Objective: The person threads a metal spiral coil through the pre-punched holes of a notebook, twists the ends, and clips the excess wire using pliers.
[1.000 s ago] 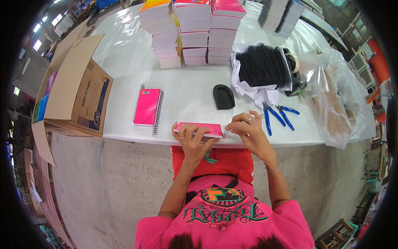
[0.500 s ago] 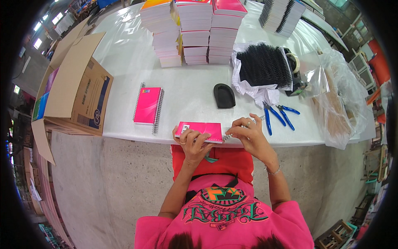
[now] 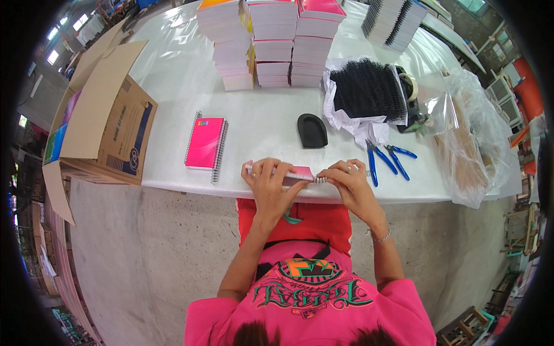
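Note:
At the table's near edge my left hand (image 3: 270, 180) grips a small pink notebook (image 3: 302, 170), which is tilted so its edge of pages faces me. My right hand (image 3: 347, 183) pinches a thin wire spiral coil (image 3: 321, 179) at the notebook's right corner. The coil meets the notebook's edge there; how far it runs through the holes cannot be made out. Further left lies another pink notebook (image 3: 205, 143) with spiral coils along both long sides. Beyond my hands rests a black, rounded, shallow holder (image 3: 312, 131).
Blue-handled cutting pliers (image 3: 381, 161) lie right of my hands, beside black spiral coils (image 3: 369, 89) on white paper. Tall stacks of unbound books (image 3: 272, 52) stand at the back. A cardboard box (image 3: 124, 127) is at the left, clear plastic bags (image 3: 476, 138) at the right.
My left hand has turned the notebook from lying nearly flat to standing tilted on edge. My right hand has come down and left, bringing the coil against its corner.

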### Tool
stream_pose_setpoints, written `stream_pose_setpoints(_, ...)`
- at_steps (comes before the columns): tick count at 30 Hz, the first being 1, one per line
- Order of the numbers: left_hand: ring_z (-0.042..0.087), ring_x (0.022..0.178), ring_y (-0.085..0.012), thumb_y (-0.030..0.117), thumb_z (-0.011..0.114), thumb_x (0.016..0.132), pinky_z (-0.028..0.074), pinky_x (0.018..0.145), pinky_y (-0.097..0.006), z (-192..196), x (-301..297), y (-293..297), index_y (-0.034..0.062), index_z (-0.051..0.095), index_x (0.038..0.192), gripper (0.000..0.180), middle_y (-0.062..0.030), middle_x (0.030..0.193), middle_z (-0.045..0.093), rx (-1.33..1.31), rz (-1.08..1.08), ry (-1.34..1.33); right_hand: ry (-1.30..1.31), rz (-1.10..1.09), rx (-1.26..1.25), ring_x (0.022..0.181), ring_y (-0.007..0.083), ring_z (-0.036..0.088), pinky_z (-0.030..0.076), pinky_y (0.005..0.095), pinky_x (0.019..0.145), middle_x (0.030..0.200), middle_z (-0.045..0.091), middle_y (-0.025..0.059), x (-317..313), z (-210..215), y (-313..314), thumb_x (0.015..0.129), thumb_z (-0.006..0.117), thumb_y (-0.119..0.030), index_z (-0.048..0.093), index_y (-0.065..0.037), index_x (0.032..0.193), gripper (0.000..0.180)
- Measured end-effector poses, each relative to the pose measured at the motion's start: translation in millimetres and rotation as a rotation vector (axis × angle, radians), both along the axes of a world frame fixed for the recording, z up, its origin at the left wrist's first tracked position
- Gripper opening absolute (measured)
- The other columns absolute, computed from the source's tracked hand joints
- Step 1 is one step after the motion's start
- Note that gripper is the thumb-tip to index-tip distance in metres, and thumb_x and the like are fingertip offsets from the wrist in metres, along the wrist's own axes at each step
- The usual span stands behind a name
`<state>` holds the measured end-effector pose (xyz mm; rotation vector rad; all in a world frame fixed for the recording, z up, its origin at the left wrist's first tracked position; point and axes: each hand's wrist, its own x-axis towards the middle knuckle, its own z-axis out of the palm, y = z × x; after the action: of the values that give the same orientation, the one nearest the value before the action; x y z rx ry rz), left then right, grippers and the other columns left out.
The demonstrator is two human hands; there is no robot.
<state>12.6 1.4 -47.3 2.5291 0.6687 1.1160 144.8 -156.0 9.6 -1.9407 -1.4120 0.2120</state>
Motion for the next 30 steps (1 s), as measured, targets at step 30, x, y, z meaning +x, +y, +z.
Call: stream_pose_setpoints(30, 0.045, 0.117, -0.0269, 0.023, 0.078, 0.08, 0.03, 0.104, -0.051, 23, 10, 16, 0.0144, 0.058, 0.12, 0.046, -0.0084, 0.119, 0.047, -0.273, -0.045, -0.073, -0.226, -0.085, 0.138, 0.09, 0.0284, 0.055, 0.037, 0.0392, 0.088, 0.091, 0.055, 0.0074, 12, 2, 49, 0.093, 0.059, -0.015, 0.06, -0.007, 0.099, 0.01)
